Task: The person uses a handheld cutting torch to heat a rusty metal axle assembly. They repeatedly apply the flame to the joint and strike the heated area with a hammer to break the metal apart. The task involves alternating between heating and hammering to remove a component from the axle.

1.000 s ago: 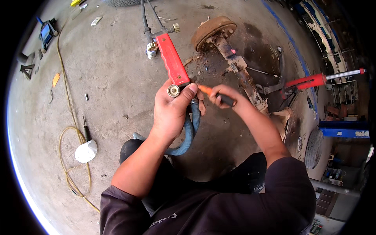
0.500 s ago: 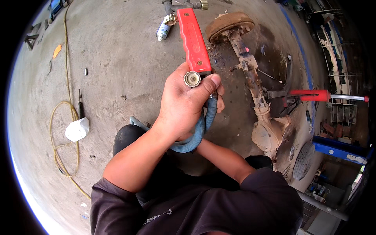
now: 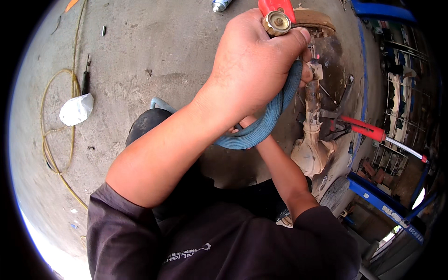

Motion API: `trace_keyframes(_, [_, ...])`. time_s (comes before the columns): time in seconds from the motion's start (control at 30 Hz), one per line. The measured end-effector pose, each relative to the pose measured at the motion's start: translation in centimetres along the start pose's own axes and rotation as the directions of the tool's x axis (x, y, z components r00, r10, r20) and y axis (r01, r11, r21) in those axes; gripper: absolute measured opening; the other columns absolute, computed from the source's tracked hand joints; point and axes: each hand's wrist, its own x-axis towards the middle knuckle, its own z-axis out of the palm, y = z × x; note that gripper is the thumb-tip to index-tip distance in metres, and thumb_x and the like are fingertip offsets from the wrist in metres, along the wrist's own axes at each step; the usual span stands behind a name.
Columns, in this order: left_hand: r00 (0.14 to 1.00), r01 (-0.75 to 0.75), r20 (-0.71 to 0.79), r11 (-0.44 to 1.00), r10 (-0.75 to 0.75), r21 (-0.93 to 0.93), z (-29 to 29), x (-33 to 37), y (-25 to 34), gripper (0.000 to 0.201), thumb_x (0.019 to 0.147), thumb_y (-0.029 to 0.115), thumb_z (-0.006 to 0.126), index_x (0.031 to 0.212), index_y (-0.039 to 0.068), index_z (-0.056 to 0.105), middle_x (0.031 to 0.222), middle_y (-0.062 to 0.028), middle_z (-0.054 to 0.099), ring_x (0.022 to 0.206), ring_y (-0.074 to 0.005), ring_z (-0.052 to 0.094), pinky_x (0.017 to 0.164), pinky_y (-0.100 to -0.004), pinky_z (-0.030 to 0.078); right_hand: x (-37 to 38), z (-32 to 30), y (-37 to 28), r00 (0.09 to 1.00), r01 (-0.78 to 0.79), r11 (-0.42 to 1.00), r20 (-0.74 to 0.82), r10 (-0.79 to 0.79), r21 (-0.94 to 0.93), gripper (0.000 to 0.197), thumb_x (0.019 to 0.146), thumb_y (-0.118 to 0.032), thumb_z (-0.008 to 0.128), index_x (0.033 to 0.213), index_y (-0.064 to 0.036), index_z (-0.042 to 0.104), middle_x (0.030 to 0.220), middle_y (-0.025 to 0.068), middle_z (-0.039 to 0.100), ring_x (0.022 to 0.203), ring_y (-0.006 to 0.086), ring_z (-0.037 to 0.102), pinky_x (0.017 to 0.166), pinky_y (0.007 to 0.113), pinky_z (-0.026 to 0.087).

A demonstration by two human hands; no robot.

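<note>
My left hand (image 3: pixel 254 60) is closed round the lower end of a red-handled tool (image 3: pixel 275 5), which has a brass valve knob (image 3: pixel 277 22). Its upper part is cut off by the picture's top edge. A blue braided hose (image 3: pixel 275 116) hangs from the tool and loops down across my right wrist. Behind my left forearm, my right hand (image 3: pixel 247 123) is mostly hidden; its curled fingers show inside the loop and seem to grip the hose.
A rusty axle housing (image 3: pixel 311 116) with a brown drum (image 3: pixel 315 19) lies on the floor to the right. Beyond it are a red-handled jack (image 3: pixel 366 128) and a blue metal frame (image 3: pixel 375 196). At left lie a yellow hose (image 3: pixel 44 135), a screwdriver (image 3: pixel 86 81) and a white bag (image 3: pixel 77 109).
My left hand and the red-handled tool have moved up and right in the picture, nearer the camera. The hose loop has shifted with them. The whole view has also shifted.
</note>
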Motion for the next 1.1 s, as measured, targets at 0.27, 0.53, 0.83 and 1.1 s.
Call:
trace_keyframes(0.27, [0.990, 0.020, -0.140, 0.999, -0.013, 0.048, -2.0, 1.2, 0.0, 0.015, 0.098, 0.013, 0.062, 0.099, -0.002, 0.060, 0.082, -0.0110, 0.068, 0.065, -0.0184, 0.068, 0.060, -0.0304, 0.056, -1.3, 1.6, -3.6, 0.938, -0.280, 0.959, 0.223, 0.265, 0.036, 0.022, 0.087, 0.000, 0.055, 0.107, 0.0010, 0.047, 0.075, 0.0041, 0.052, 0.054, 0.0070, 0.052, 0.044, 0.019, 0.047])
trace_keyframes(0.53, [0.997, -0.014, -0.070, 0.999, 0.010, -0.051, -2.5, 1.7, -0.2, 0.014, 0.099, 0.013, 0.062, 0.098, -0.001, 0.061, 0.083, -0.0100, 0.068, 0.067, -0.0183, 0.068, 0.061, -0.0298, 0.057, -6.5, -8.7, -13.3, 0.891, 0.157, 0.985, -0.418, -0.175, -0.076, 0.019, 0.084, 0.000, 0.058, 0.099, -0.0042, 0.047, 0.074, 0.0052, 0.054, 0.053, 0.0099, 0.052, 0.045, 0.025, 0.047])
trace_keyframes(0.83, [0.996, 0.052, -0.070, 0.998, -0.050, 0.024, -0.8, 0.9, -0.7, 0.015, 0.098, 0.012, 0.063, 0.102, -0.001, 0.058, 0.085, -0.0106, 0.068, 0.066, -0.0177, 0.068, 0.059, -0.0305, 0.056, 0.1, 3.7, 1.0, 0.951, -0.218, 0.976, 0.226, 0.213, 0.000, 0.020, 0.086, -0.002, 0.057, 0.104, -0.0005, 0.049, 0.076, 0.0063, 0.055, 0.054, 0.0085, 0.053, 0.044, 0.022, 0.046])
trace_keyframes(1.1, [0.992, 0.116, -0.054, 0.993, -0.114, 0.035, 0.3, 0.2, -2.3, 0.016, 0.099, 0.014, 0.064, 0.103, 0.000, 0.057, 0.084, -0.0100, 0.067, 0.065, -0.0174, 0.067, 0.058, -0.0296, 0.055, -15.1, -17.1, -20.1, 0.991, 0.132, 0.845, -0.039, -0.131, 0.518, 0.022, 0.088, -0.001, 0.056, 0.109, 0.0028, 0.050, 0.081, 0.0063, 0.056, 0.059, 0.0080, 0.054, 0.045, 0.017, 0.048])
